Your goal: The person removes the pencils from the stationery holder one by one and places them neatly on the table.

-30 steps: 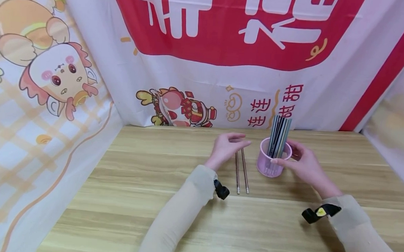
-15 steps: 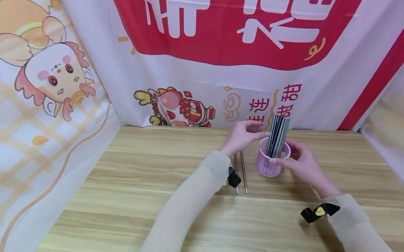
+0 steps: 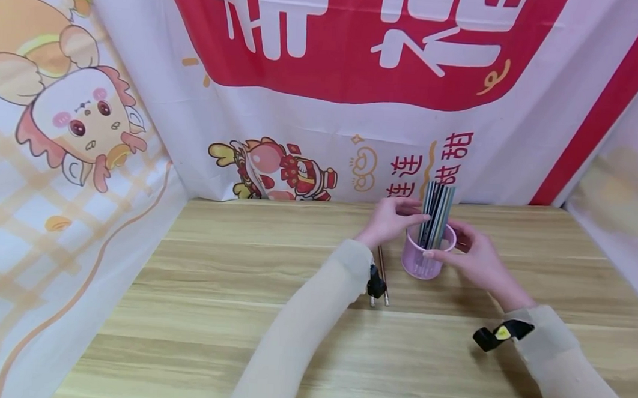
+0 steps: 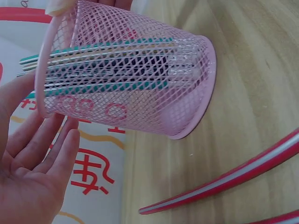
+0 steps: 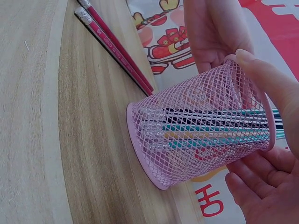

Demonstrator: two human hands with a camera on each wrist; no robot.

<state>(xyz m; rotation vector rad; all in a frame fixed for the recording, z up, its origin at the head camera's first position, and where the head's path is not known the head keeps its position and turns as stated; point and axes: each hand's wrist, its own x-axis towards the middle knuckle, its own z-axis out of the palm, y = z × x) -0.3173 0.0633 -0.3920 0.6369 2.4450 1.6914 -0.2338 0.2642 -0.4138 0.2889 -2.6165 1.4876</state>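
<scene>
A pink mesh pencil cup (image 3: 417, 265) stands upright on the wooden table, holding a bundle of striped pencils (image 3: 438, 214) with their eraser ends down. My right hand (image 3: 478, 258) grips the cup from the right, thumb on its rim and fingers round the far side. At the cup's left, my left hand (image 3: 387, 222) reaches to the rim, its thumb overlapping the bundle. In the left wrist view, the fingers of that hand (image 4: 35, 172) are loosely extended outside the cup. Two red pencils (image 5: 112, 44) lie side by side on the table, partly behind my left wrist in the head view.
The wooden table (image 3: 228, 278) ends at a hanging white and red printed cloth (image 3: 345, 116) close behind the cup. Another printed cloth (image 3: 150, 214) borders the left side. Black straps (image 3: 376, 281) sit on both wrists.
My left hand has moved right from above the two red pencils to the cup's rim and the bundle. My right hand keeps its hold on the cup. The view has shifted slightly.
</scene>
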